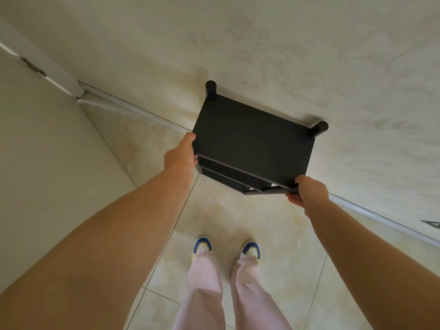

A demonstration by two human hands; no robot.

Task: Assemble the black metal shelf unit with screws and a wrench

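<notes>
The black metal shelf unit (pixel 252 141) stands upright against the pale wall, seen from above. Its flat top panel faces me, and two round black posts stick up at its far corners. Lower shelves and a crossbar show under the near edge. My left hand (pixel 181 156) grips the near left corner of the top panel. My right hand (pixel 307 190) grips the near right corner, fingers curled under the edge. No screws or wrench are in view.
A pale wall (pixel 285 55) rises behind the shelf, with a white skirting strip (pixel 142 113) along its foot. A door with a hinge (pixel 33 67) is at the left. The floor is beige tile (pixel 273 229). My feet in blue-and-white shoes stand below.
</notes>
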